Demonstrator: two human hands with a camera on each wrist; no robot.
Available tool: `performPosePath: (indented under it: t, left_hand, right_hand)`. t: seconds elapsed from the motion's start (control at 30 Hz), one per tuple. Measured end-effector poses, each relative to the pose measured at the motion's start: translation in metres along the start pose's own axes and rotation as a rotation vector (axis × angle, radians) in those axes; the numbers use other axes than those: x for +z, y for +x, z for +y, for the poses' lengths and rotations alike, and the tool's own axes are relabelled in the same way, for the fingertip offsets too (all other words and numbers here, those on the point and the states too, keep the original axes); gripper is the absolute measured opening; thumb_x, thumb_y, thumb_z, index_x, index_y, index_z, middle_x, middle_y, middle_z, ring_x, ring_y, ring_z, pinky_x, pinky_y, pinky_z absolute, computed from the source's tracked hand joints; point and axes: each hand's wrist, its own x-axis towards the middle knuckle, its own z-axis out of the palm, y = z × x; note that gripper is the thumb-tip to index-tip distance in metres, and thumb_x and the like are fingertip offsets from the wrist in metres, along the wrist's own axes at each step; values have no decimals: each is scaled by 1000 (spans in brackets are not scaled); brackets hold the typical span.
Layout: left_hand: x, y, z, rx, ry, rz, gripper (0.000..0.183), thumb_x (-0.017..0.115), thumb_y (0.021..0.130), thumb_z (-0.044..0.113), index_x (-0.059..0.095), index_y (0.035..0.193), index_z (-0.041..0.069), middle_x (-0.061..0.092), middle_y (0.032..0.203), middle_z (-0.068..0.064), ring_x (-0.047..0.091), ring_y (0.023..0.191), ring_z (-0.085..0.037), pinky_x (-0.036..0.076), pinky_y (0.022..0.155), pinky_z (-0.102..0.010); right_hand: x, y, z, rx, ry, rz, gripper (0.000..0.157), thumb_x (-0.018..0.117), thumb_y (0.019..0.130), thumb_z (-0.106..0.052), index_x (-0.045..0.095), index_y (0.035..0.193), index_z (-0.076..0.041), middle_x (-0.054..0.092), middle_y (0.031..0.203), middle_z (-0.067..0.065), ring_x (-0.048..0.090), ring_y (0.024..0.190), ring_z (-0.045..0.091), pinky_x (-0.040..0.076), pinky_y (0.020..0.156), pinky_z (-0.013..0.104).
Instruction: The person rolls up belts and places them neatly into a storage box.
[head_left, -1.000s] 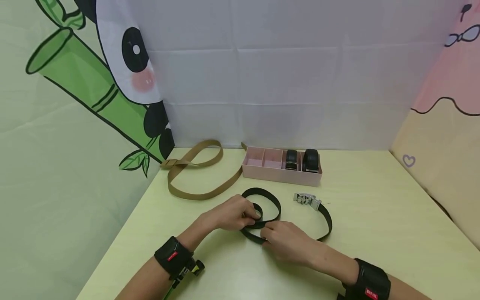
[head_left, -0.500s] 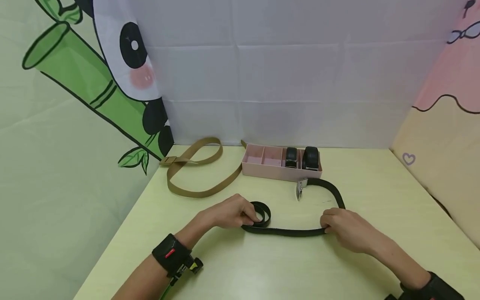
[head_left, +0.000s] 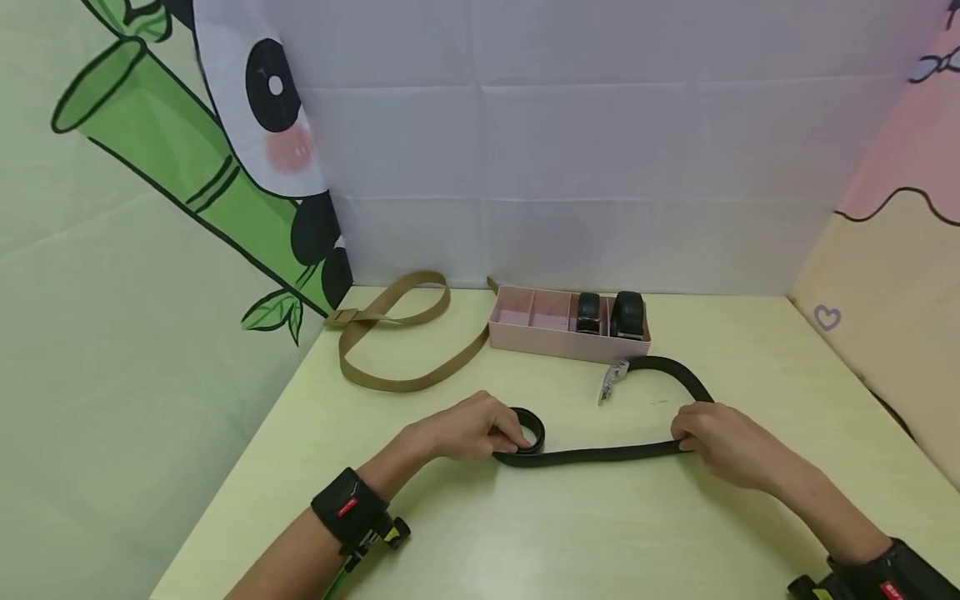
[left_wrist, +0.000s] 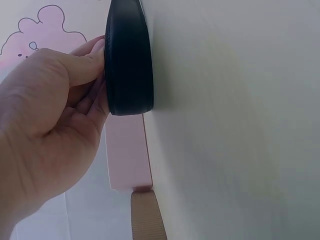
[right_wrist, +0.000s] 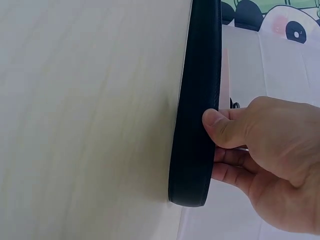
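A black leather belt (head_left: 600, 455) stands on its edge on the table, its strap running between my two hands. At its left end the strap is wound into a small coil (head_left: 534, 427), which my left hand (head_left: 472, 425) pinches between thumb and fingers. My right hand (head_left: 731, 442) grips the strap farther right; in the right wrist view the thumb presses the belt's face (right_wrist: 197, 100), with fingers behind. Beyond that hand the belt curves back to a silver buckle (head_left: 612, 382) near the pink box. The left wrist view shows the strap (left_wrist: 128, 60) bending round at the left fingertips.
Behind the hands is a pink divided box (head_left: 562, 342), with two rolled black belts (head_left: 627, 315) in its right compartments. A tan webbing belt (head_left: 397, 386) lies looped at the back left, reaching the box. A cloth backdrop (head_left: 585, 150) rises at the table's back edge.
My right hand has slid right along the belt, straightening the strap between the hands. The left-hand coil has become smaller and tighter. The buckle end has swung back toward the box.
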Motion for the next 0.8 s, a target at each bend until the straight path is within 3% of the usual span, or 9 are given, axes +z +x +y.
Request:
performPosePath:
  t: [0.2, 0.33, 0.47, 0.53, 0.63, 0.7, 0.8]
  left_hand:
    - [0, -2, 0, -1, 3, -37, 20, 74, 95, 10, 82, 114, 10, 76, 103, 6, 63, 92, 4, 52, 83, -17]
    - [2, -5, 1, 18, 18, -18, 25, 78, 91, 13, 81, 116, 9, 76, 106, 5, 63, 98, 2, 52, 89, -18]
    - [4, -8, 4, 18, 13, 4, 25, 77, 92, 10, 81, 116, 7, 76, 107, 2, 63, 100, 1, 52, 89, -19]
    - [5, -10, 5, 16, 17, 8, 25, 77, 92, 10, 81, 116, 7, 76, 106, 2, 63, 100, 1, 51, 88, -18]
    - [6, -10, 6, 17, 23, 12, 25, 76, 92, 9, 80, 117, 7, 76, 106, 2, 62, 99, 1, 52, 86, -19]
    - [6, -10, 6, 23, 29, 15, 26, 76, 92, 9, 80, 117, 7, 75, 106, 2, 62, 98, 0, 52, 85, -19]
    - [6, -8, 7, 33, 36, 19, 26, 76, 92, 8, 80, 117, 7, 75, 105, 2, 63, 97, 0, 53, 84, -20]
  right_hand:
    - [1, 2, 4, 23, -14, -8, 28, 82, 79, 5, 69, 82, -19, 63, 81, -11, 56, 72, 4, 52, 62, 28]
    - [0, 4, 2, 33, -8, -21, 28, 81, 81, 4, 68, 81, -20, 62, 80, -12, 54, 71, 4, 51, 62, 28]
    - [-7, 5, 3, 74, 93, -64, 23, 79, 86, 0, 69, 84, -21, 63, 82, -14, 57, 75, 3, 53, 66, 29]
    - [-11, 5, 6, 113, 132, -44, 17, 78, 87, -2, 72, 87, -18, 65, 84, -12, 59, 77, 6, 54, 67, 32]
    - [-17, 7, 16, 194, 101, 37, 8, 77, 88, -5, 74, 96, -7, 69, 90, -1, 63, 81, 16, 55, 70, 40]
    - [-19, 8, 25, 264, 32, 71, 18, 76, 88, -7, 73, 103, 3, 70, 97, 13, 64, 85, 28, 54, 72, 47]
    - [-16, 13, 43, 354, -35, 55, 35, 74, 90, -10, 67, 114, 14, 67, 107, 29, 64, 93, 43, 53, 74, 56]
